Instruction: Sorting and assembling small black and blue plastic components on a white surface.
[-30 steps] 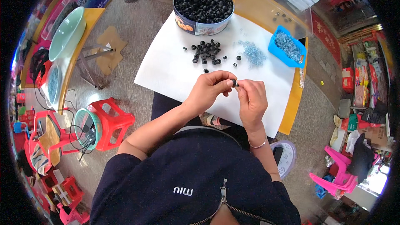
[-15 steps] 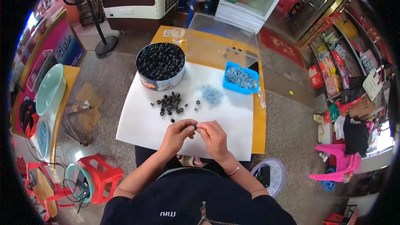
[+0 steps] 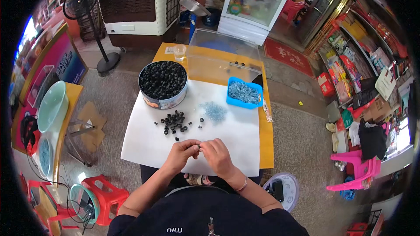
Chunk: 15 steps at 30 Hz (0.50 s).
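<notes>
My left hand [image 3: 180, 154] and my right hand [image 3: 218, 156] meet over the near part of a white sheet [image 3: 146, 148]. Between the left thumb and fingers is a small black ring-like part [image 3: 200, 146], mostly covered. The right fingertips are pinched against it; whatever they hold is too small to make out. Just beyond my hands lies a loose cluster of black ring-like parts [image 3: 174, 123], with a few strays. Small pale-blue translucent pieces [image 3: 214, 112] are heaped to its right. Behind stands a round tin [image 3: 173, 102] full of black parts. A blue tray [image 3: 238, 103] holds more pale-blue pieces.
The yellow table [image 3: 266, 148] also bears a clear plastic box [image 3: 210, 54] and a clear cup [image 3: 179, 53]. Around it are a red stool [image 3: 105, 196], a pedestal fan [image 3: 107, 62], a side table with a green basin [image 3: 52, 105], and pink stools [image 3: 356, 170].
The whole view has shifted, so the table and hands sit lower in the picture. My hands stay together, and the black part between them shows less than before.
</notes>
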Available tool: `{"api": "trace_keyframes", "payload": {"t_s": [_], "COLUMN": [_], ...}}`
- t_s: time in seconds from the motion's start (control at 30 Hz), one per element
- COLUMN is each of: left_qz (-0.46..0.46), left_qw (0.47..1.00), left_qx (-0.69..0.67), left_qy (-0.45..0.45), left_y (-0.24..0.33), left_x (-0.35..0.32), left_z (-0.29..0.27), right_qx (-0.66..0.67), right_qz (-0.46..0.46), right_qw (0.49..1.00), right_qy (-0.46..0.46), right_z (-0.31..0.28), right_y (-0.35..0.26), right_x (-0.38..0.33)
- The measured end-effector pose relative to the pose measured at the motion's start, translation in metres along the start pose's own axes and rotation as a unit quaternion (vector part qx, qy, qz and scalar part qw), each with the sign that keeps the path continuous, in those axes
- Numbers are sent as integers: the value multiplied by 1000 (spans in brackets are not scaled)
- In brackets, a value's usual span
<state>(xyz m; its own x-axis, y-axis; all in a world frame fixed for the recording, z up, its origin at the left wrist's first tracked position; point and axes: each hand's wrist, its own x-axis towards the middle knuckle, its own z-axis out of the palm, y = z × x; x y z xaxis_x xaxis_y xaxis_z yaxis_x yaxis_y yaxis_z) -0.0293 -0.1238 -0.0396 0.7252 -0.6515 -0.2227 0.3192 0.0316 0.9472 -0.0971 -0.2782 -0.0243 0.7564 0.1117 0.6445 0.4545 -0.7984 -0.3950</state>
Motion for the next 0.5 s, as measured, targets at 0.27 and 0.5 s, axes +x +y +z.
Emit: {"api": "trace_keyframes", "payload": {"t_s": [0.27, 0.5], "left_qz": [-45, -61], "left_qw": [982, 990], "left_qx": [-178, -124], "left_qy": [-36, -14], "left_y": [-20, -21], "left_x": [-7, -1], "left_z": [-1, 4], "right_qx": [54, 13], "right_qz": [-18, 20], "right_qw": [998, 999], "right_qy": [-2, 31], "right_z": [-3, 5], "right_y": [2, -1], "right_x": [-4, -13]}}
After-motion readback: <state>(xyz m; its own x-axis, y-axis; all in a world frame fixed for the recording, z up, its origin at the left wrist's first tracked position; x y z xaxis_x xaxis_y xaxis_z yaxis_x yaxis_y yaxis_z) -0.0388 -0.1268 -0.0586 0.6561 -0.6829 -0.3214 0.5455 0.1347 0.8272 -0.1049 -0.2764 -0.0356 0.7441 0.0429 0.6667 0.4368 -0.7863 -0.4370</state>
